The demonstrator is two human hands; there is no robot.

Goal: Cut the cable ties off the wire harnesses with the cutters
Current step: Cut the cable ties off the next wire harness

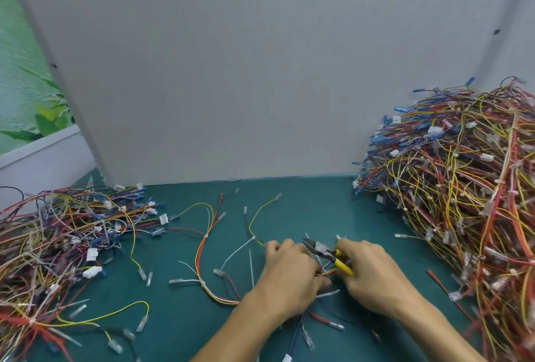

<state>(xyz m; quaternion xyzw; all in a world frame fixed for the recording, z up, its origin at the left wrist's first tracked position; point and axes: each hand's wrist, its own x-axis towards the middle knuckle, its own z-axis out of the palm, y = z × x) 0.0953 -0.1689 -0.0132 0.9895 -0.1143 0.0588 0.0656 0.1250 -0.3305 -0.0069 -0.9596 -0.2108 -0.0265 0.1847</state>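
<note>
Head view. Grips one harness (220, 296) in left hand (289, 270) near bench (318, 205) front edge; holds yellow-handled cutters (328, 254) in right hand (369, 273), fingers curled round handles, tips just beside left knuckles. Sets a low loose pile (58, 246) at left edge — probably finished — against a much taller pile (463, 188) at right edge. Looks under half done.
</note>
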